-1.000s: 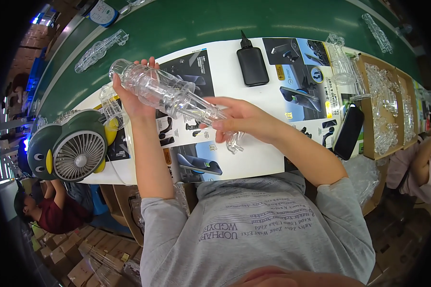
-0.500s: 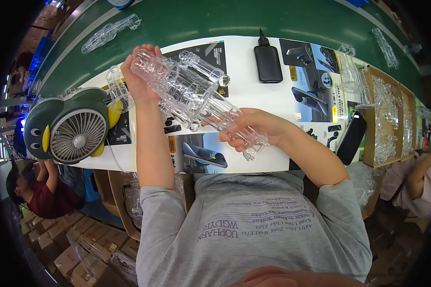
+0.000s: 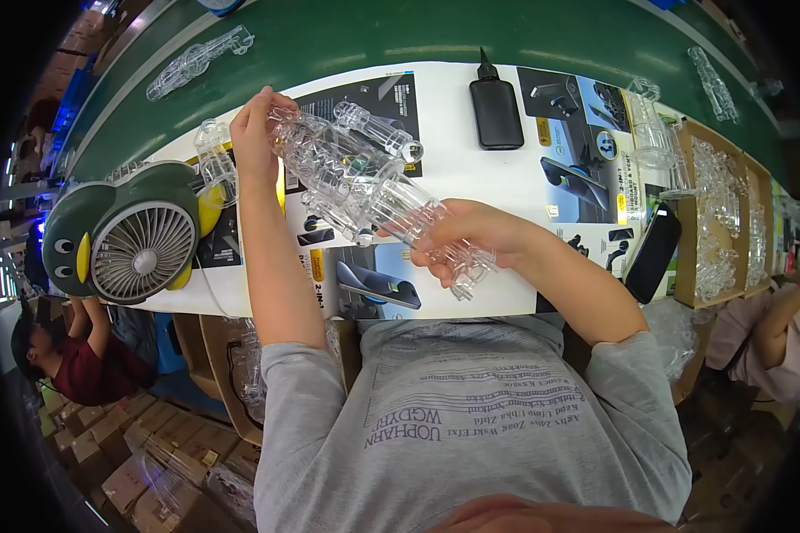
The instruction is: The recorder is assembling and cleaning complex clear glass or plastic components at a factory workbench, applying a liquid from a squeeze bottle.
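A large see-through rocket-shaped piece (image 3: 351,169), with clear tubes along its sides, is held slantwise above the table. Around its far left end curl the fingers of my left hand (image 3: 256,133), partly hidden by the hand's edge. My right hand (image 3: 480,231) wraps round its narrower near end, thumb on top. One clear side tube (image 3: 378,129) stands out from its upper side. Beyond my right hand lies a black squeeze bottle (image 3: 496,111) with a pointed nozzle. Another clear piece (image 3: 215,160) stands left of my left wrist.
A green penguin-shaped fan (image 3: 147,253) sits on the left. To the right are a dark phone (image 3: 654,253), a clear figure-like piece (image 3: 653,142) and a cardboard box (image 3: 684,266) of clear parts. Printed sheets (image 3: 453,178) cover the table; more clear pieces (image 3: 200,62) lie on green surface behind.
My left hand has turned edge-on, and the far end of the clear piece has rolled and shifted slightly right and down. My right hand keeps its grip almost in place.
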Available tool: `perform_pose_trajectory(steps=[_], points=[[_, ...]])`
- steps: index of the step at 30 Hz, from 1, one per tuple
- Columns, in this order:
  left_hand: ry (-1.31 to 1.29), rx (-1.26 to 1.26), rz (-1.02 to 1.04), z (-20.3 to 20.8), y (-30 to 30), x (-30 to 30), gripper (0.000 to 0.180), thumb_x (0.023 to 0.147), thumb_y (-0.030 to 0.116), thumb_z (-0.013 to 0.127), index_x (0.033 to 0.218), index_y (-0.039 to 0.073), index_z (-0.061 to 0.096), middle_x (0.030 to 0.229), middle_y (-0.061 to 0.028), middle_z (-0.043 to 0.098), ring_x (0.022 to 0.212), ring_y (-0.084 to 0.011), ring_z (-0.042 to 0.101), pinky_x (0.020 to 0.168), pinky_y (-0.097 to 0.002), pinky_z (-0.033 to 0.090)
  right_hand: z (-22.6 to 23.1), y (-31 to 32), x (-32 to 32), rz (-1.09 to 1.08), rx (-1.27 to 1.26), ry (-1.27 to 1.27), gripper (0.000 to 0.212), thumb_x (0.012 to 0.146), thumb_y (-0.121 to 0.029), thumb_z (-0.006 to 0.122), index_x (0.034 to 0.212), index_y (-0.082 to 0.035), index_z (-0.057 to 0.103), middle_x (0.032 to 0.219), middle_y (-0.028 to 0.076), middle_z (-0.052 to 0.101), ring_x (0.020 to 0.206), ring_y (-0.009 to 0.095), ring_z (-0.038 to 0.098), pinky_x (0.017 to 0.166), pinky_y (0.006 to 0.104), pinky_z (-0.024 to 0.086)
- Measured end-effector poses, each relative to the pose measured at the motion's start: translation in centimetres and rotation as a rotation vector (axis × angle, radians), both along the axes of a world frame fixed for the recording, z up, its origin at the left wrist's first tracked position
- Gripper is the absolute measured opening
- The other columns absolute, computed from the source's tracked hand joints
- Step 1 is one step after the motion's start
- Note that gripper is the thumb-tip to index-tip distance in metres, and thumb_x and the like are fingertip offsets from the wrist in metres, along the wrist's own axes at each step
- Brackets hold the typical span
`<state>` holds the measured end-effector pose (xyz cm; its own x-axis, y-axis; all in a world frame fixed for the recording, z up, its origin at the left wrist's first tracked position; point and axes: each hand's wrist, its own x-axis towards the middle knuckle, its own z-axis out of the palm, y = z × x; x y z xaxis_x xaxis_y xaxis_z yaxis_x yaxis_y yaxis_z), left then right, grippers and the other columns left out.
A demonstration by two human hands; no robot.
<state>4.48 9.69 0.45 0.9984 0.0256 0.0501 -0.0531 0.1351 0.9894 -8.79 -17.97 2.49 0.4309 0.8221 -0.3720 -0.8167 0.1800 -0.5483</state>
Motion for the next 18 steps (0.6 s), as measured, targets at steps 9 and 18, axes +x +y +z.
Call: perform_pose_trajectory(steps=[9, 18], points=[[-0.211, -0.149, -0.008, 0.4, -1.0, -0.3, 0.025, 0.092, 0.012, 0.047, 0.076, -0.005, 0.056, 0.077, -0.0128, 0.059, 0.07, -0.0187, 0.058, 0.066, -0.0281, 0.046, 0.1, -0.2, 0.0, 0.002, -0.037, -0.014, 0.056, 0.073, -0.007, 0.057, 0.126, 0.004, 0.041, 0.078, 0.009, 0.055, 0.052, 0.009, 0.055, 0.052, 0.0265, 0.053], [-0.25, -0.181, -0.032, 0.8, -1.0, -0.7, 0.024, 0.091, 0.012, 0.048, 0.077, -0.005, 0.057, 0.077, -0.0134, 0.059, 0.069, -0.0207, 0.059, 0.065, -0.0294, 0.047, 0.3, 0.3, -0.4, 0.025, -0.121, -0.107, 0.056, 0.073, -0.003, 0.052, 0.126, 0.005, 0.04, 0.077, 0.008, 0.054, 0.053, 0.008, 0.054, 0.052, 0.026, 0.053]])
